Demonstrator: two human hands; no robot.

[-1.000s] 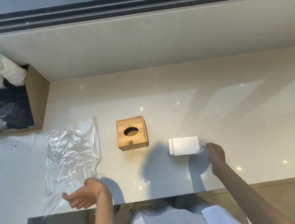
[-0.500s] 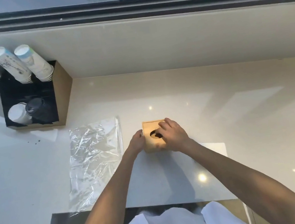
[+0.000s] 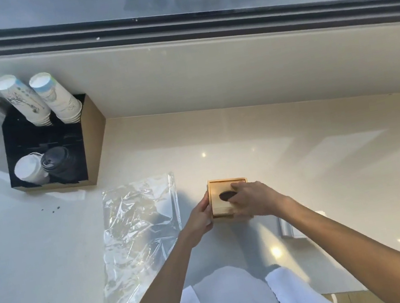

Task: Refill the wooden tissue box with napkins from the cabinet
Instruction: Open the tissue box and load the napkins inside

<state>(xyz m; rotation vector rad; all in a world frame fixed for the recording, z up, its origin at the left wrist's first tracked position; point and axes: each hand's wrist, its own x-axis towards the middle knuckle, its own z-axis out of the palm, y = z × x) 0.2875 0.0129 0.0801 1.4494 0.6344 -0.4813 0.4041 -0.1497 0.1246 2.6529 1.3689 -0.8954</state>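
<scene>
You are working on the box (image 3: 225, 201), which is sitting on the counter (image 3: 328, 160) just right of the clear wrapper (image 3: 140, 231). Your left hand (image 3: 199, 221) is pressing against the box's left wall, fingers curled round that side and bracing it. Your right hand (image 3: 253, 202) is lying over the top, fingers bent across the right half of the lid (image 3: 221, 193) and partly covering the dark oval slot (image 3: 226, 195).

The step in hand looks like opening the box: you are holding it at 2 points, 1 hand steadying and 1 working the lid. The lid is still seated, though its panel appears to be sitting a little inside the frame; whether it lifts or slides cannot be told from here.

The napkins (image 3: 291, 227) are waiting near your right forearm, mostly hidden behind it, well within reach. No napkin is inside the box as far as the slot shows.

Next, you are likely needing to keep the left hand firm while the right draws the lid clear, then set the lid aside on bare counter before bringing the napkins over.

As for writing: the box bears no label. The 2 cup stacks (image 3: 37, 99) in the holder (image 3: 92, 140) are carrying printed artwork, too small to read. The wrapper shows no legible print.
</scene>
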